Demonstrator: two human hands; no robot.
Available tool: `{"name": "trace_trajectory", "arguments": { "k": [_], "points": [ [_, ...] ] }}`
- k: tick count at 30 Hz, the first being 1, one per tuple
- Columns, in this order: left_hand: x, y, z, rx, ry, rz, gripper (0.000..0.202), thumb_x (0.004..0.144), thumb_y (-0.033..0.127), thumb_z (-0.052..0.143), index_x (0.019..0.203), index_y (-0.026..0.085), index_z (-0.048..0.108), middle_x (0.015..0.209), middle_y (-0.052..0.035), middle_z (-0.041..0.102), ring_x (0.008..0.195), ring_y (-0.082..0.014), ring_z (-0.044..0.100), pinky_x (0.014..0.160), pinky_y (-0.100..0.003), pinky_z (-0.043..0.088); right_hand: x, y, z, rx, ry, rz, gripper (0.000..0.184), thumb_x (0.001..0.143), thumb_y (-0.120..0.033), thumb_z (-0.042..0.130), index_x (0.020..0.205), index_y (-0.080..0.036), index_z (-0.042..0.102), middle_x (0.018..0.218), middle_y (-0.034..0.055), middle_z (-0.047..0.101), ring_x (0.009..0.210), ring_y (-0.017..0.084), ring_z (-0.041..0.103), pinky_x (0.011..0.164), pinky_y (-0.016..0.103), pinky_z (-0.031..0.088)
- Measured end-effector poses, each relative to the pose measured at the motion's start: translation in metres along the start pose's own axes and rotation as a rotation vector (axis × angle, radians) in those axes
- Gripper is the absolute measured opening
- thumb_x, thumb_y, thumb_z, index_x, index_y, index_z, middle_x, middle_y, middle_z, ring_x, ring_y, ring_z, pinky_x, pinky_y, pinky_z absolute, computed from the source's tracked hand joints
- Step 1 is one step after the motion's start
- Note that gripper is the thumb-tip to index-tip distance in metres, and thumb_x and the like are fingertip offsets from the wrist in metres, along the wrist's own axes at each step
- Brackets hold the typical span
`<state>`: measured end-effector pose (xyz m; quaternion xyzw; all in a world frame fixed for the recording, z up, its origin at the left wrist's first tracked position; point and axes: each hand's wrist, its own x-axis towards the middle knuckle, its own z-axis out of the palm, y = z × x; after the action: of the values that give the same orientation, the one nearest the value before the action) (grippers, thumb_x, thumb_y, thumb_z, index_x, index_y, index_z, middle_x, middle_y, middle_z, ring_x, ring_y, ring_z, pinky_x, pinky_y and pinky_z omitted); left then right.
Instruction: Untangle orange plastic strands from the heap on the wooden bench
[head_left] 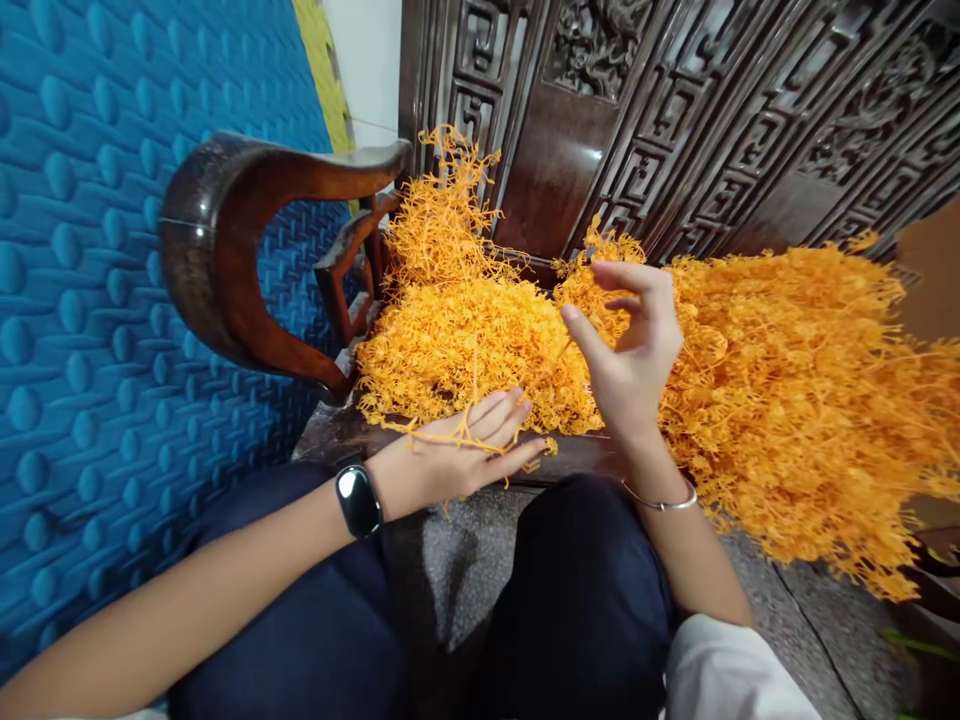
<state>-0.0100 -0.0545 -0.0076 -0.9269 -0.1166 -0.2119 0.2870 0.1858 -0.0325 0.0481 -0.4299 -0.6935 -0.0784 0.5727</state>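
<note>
A large heap of orange artificial sprigs lies across a dark wooden bench seat. My left hand, with a smartwatch on the wrist, rests at the bench's front edge, its fingers closed around a small bundle of orange sprigs. My right hand, with a thin bangle on the wrist, is raised above the heap. Its thumb and fingers pinch a single thin orange stem that runs down toward the left hand.
The bench's curved wooden armrest rises at the left, and its carved dark backrest stands behind the heap. A blue embossed foam mat covers the left side. My knees in dark trousers sit above speckled grey floor.
</note>
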Motion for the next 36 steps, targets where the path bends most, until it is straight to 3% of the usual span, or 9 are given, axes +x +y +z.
{"name": "trace_trajectory", "arguments": {
  "k": [5, 8, 11, 16, 20, 22, 25, 29, 36],
  "points": [
    [0.003, 0.012, 0.002, -0.016, 0.092, 0.157, 0.032, 0.088, 0.012, 0.041, 0.117, 0.014, 0.055, 0.118, -0.0119, 0.063, 0.110, -0.0196, 0.058, 0.098, -0.034, 0.043, -0.002, -0.030, -0.008, -0.071, -0.592, -0.343, 0.034, 0.084, -0.009, 0.046, 0.110, -0.026, 0.059, 0.118, 0.0061, 0.053, 0.111, 0.021, 0.047, 0.091, 0.040, 0.039],
    [0.002, 0.016, 0.002, -0.006, 0.122, 0.174, 0.030, 0.089, 0.012, 0.040, 0.112, 0.016, 0.059, 0.114, -0.0085, 0.066, 0.107, -0.0172, 0.060, 0.098, -0.031, 0.043, -0.003, -0.029, -0.008, -0.056, -0.903, -0.345, 0.030, 0.087, -0.013, 0.045, 0.110, -0.025, 0.060, 0.124, 0.0058, 0.052, 0.113, 0.021, 0.046, 0.093, 0.039, 0.035],
    [0.000, 0.016, 0.002, -0.008, 0.120, 0.183, 0.031, 0.089, 0.012, 0.039, 0.112, 0.015, 0.059, 0.112, -0.0093, 0.067, 0.106, -0.0184, 0.061, 0.096, -0.032, 0.045, -0.002, -0.019, -0.007, -0.013, -1.081, -0.265, 0.020, 0.089, -0.021, 0.046, 0.098, -0.020, 0.063, 0.095, 0.0030, 0.066, 0.090, 0.015, 0.057, 0.088, 0.035, 0.034],
    [-0.002, 0.008, -0.001, -0.015, 0.136, 0.115, 0.035, 0.089, 0.014, 0.040, 0.122, 0.012, 0.050, 0.115, -0.0130, 0.064, 0.113, -0.0234, 0.056, 0.097, -0.037, 0.045, -0.001, -0.003, -0.008, -0.064, -0.774, -0.176, 0.019, 0.088, -0.024, 0.050, 0.101, -0.022, 0.064, 0.086, -0.0011, 0.070, 0.082, 0.012, 0.061, 0.097, 0.037, 0.028],
    [-0.004, -0.001, -0.006, -0.360, 0.270, -0.221, 0.047, 0.084, 0.009, 0.051, 0.130, 0.013, 0.040, 0.120, -0.0112, 0.061, 0.125, -0.0229, 0.045, 0.104, -0.041, 0.039, -0.001, 0.001, -0.007, -0.155, -0.338, -0.028, 0.014, 0.085, -0.027, 0.055, 0.088, -0.027, 0.068, 0.077, -0.0034, 0.070, 0.083, 0.014, 0.063, 0.105, 0.043, 0.019],
    [-0.005, -0.003, -0.009, -0.561, 0.403, -0.386, 0.064, 0.080, 0.007, 0.057, 0.137, 0.015, 0.029, 0.125, -0.0110, 0.058, 0.125, -0.0220, 0.045, 0.105, -0.042, 0.039, -0.001, -0.001, -0.004, -0.077, -0.246, 0.075, 0.021, 0.087, -0.028, 0.052, 0.076, -0.025, 0.069, 0.075, -0.0031, 0.069, 0.082, 0.014, 0.063, 0.103, 0.043, 0.024],
    [-0.006, -0.003, -0.011, -0.733, 0.631, -0.545, 0.085, 0.073, 0.007, 0.065, 0.142, 0.025, 0.018, 0.131, -0.0092, 0.052, 0.122, -0.0242, 0.047, 0.105, -0.047, 0.039, -0.003, -0.004, 0.003, 0.129, -0.240, 0.215, 0.025, 0.087, -0.030, 0.050, 0.072, -0.023, 0.069, 0.083, -0.0005, 0.069, 0.086, 0.015, 0.061, 0.094, 0.040, 0.036],
    [-0.005, -0.005, -0.012, -0.846, 0.878, -0.700, 0.080, 0.067, 0.016, 0.071, 0.135, 0.029, 0.031, 0.136, -0.0058, 0.044, 0.125, -0.0262, 0.043, 0.103, -0.047, 0.039, -0.004, -0.001, 0.008, 0.343, -0.213, 0.309, 0.022, 0.086, -0.032, 0.051, 0.080, -0.023, 0.070, 0.084, 0.0006, 0.064, 0.085, 0.014, 0.056, 0.083, 0.033, 0.041],
    [-0.007, -0.013, -0.017, -1.030, 0.715, -0.979, 0.037, 0.077, 0.023, 0.063, 0.112, 0.024, 0.051, 0.107, -0.0036, 0.062, 0.100, -0.0186, 0.060, 0.087, -0.035, 0.051, -0.006, -0.005, 0.012, 0.801, -0.317, 0.537, 0.027, 0.083, -0.045, 0.053, 0.078, -0.023, 0.067, 0.062, -0.0021, 0.050, 0.057, 0.008, 0.046, 0.058, 0.026, 0.043]
  ]
}}
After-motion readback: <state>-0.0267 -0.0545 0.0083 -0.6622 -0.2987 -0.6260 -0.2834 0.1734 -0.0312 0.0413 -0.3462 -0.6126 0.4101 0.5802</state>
